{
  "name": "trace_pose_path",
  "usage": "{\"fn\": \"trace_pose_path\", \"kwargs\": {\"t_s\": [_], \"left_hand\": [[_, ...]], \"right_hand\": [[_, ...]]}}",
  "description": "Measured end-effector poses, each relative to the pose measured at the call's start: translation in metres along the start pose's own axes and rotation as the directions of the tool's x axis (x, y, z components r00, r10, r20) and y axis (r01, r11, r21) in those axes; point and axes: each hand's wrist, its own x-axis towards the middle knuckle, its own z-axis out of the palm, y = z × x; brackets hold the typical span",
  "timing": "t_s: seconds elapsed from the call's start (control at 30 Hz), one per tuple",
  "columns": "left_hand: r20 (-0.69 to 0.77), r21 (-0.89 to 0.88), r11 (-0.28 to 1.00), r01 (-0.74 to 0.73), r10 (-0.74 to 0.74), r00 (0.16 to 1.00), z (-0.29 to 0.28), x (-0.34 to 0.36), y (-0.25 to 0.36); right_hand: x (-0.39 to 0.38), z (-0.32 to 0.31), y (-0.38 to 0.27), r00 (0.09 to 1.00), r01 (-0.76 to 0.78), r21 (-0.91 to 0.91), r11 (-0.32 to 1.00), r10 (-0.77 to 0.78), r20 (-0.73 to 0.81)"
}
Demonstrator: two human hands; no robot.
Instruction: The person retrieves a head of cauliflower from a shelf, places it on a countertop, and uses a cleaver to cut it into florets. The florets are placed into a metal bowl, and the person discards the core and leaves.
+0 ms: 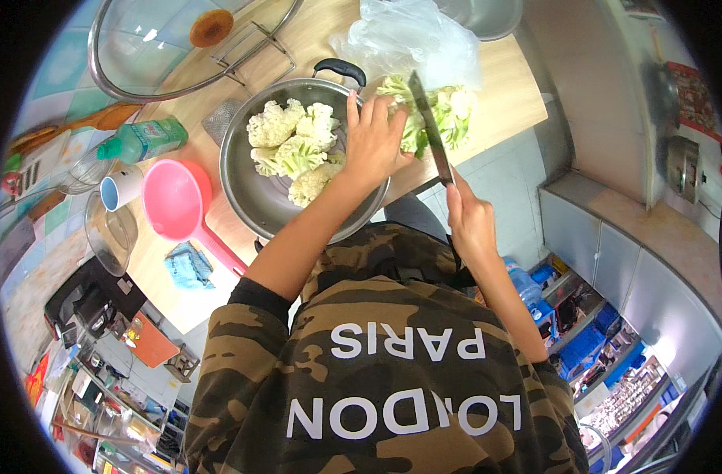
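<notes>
A pale, green-stemmed cauliflower head (448, 114) is pinned on the wooden counter (519, 87) under the left hand (373, 142), fingers spread. A long steel knife (430, 130), gripped by the closed right hand (467, 217), is set just beside those fingertips.

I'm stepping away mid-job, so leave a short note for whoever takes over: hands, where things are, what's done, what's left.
Left hand: pressing down on the cauliflower on the wooden counter.
Right hand: gripping the knife, blade over the cauliflower.
Done: several cut florets lie in the metal pan.
Left: the leafy remainder under the blade is uncut.
Nearby: plastic bag behind it, pink ladle left of the pan.
</notes>
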Motion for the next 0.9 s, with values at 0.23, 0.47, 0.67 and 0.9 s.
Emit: {"fn": "trace_pose_path", "kwargs": {"t_s": [0.23, 0.47, 0.67, 0.9], "left_hand": [[-0.127, -0.181, 0.975, 0.124, -0.149, 0.981, -0.027, -0.017, 0.009], [-0.094, -0.421, 0.866, 0.27, -0.337, 0.937, -0.089, -0.039, -0.034], [0.052, -0.034, 0.976, 0.215, -0.213, 0.976, -0.13, -0.054, -0.056], [0.216, 0.064, 0.984, -0.168, 0.151, 0.965, -0.02, 0.043, -0.041]], "right_hand": [[-0.033, -0.031, -0.005, 0.996, -0.092, 0.135, 0.987, 0.093, 0.005], [-0.039, -0.038, -0.008, 0.982, -0.182, 0.223, 0.958, 0.167, 0.083], [-0.038, -0.036, -0.008, 0.982, -0.176, 0.252, 0.952, 0.153, 0.111], [-0.031, -0.021, -0.004, 0.983, -0.153, 0.208, 0.966, 0.128, 0.128]]}}
